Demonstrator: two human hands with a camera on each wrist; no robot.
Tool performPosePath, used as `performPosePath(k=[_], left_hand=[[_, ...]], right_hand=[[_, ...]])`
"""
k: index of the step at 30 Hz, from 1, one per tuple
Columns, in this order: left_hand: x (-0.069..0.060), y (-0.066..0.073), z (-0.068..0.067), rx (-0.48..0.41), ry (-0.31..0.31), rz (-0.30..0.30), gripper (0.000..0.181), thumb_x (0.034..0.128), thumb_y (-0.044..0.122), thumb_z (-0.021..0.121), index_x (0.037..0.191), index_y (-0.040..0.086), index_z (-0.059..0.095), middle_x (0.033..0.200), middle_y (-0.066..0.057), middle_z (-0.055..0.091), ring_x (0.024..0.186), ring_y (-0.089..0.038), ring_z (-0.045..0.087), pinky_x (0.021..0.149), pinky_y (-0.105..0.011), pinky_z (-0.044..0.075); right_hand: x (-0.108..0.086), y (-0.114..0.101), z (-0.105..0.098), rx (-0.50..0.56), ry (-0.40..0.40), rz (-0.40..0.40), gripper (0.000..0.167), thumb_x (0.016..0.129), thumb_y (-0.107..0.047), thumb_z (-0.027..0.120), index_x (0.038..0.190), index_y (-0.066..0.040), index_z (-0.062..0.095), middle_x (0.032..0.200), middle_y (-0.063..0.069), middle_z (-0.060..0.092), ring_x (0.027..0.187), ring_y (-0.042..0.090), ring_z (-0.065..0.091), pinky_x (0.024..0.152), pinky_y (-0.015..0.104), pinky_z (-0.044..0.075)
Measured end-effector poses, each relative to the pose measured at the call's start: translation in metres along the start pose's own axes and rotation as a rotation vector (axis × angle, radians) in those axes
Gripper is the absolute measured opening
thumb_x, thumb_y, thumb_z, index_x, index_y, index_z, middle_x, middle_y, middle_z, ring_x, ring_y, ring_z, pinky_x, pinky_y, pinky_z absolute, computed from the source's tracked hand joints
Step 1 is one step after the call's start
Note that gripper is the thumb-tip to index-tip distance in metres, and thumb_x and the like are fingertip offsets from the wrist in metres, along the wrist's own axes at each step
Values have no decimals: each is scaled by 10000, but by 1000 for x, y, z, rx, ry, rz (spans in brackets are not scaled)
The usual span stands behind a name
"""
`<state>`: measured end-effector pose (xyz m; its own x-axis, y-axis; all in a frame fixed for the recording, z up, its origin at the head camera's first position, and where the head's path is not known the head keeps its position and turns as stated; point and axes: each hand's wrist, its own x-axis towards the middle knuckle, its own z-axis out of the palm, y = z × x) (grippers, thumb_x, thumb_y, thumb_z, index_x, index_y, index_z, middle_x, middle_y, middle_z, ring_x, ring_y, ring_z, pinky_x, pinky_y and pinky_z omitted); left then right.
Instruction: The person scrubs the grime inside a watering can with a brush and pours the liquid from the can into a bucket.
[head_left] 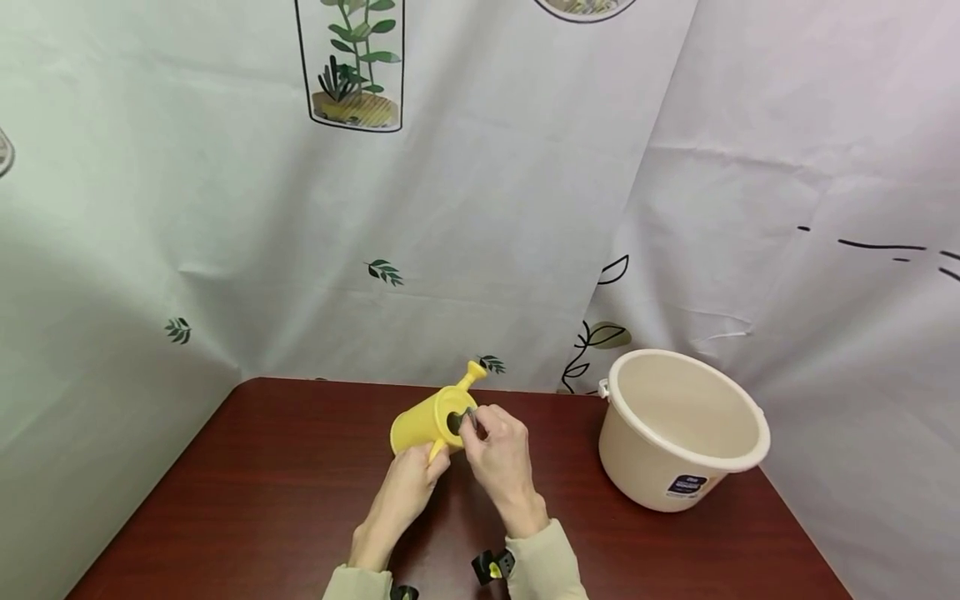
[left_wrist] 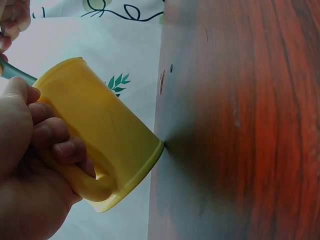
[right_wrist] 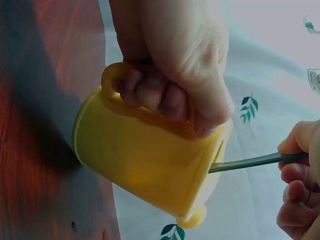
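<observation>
Can (head_left: 415, 427): gripped, tilted, by left hand (head_left: 407, 482). Tool (right_wrist: 245, 163): pinched by right hand (head_left: 498, 451), partly inside can; apparently being worked there, steadiness needed.

the far end of the thin green tool (right_wrist: 246, 163) is hidden inside the yellow watering can (right_wrist: 142, 150).

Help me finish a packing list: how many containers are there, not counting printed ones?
2: the yellow watering can, held tilted by the left hand, and the cream bucket, on the right side of the table. No others show, though the bucket could hide something.
</observation>
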<state>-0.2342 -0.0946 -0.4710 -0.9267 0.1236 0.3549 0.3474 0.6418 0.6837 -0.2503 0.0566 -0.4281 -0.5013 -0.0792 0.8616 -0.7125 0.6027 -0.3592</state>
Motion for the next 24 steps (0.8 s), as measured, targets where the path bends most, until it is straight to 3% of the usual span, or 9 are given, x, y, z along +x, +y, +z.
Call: performPosePath(k=[9, 24], left_hand=[[0, 0, 0, -13, 13, 25, 406, 976, 171, 548, 603, 158, 385, 550, 112, 279, 480, -29, 267, 476, -215, 273], [-1, 0, -1, -31, -7, -8, 403, 983, 177, 536, 612, 153, 381, 548, 107, 286, 478, -34, 261, 480, -213, 259]], right_hand=[[-3, 8, 3, 1, 15, 10, 326, 782, 34, 681, 603, -144, 474, 603, -64, 434, 525, 36, 390, 482, 162, 351], [-22, 26, 25, 53, -9, 85, 331, 808, 10, 691, 613, -149, 477, 585, -73, 399, 506, 30, 369, 462, 158, 321]])
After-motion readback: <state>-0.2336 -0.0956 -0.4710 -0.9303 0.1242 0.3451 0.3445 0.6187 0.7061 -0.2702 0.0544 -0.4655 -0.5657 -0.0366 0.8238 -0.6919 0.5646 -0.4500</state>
